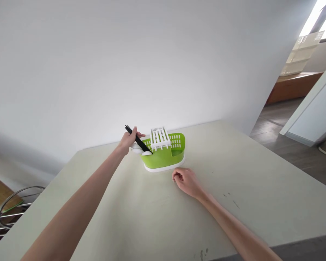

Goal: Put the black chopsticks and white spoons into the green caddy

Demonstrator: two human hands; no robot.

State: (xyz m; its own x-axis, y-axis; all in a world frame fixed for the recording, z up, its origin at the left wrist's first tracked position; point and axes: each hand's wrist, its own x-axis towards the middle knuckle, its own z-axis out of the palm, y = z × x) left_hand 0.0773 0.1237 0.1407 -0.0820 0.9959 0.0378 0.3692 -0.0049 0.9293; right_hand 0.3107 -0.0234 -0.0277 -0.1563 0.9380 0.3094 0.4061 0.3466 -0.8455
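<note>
A green cutlery caddy (162,159) with a white base stands on the table near the wall. Across its top sits a white slotted rack (160,137). My left hand (129,140) is closed around a bundle of black chopsticks (143,145), which slant with their lower ends in the caddy's left compartment. White spoon-like pieces (146,153) show at that left end, partly behind the chopsticks and my hand. My right hand (187,180) rests on the table just in front of the caddy's right side, fingers curled into a loose fist, with nothing visible in it.
The pale table (141,214) has a few dark marks at its right and front. A wall (152,65) rises right behind the caddy. At lower left is a metal wire rack (13,214) beside a wooden board (0,192). Grey floor (277,119) lies to the right.
</note>
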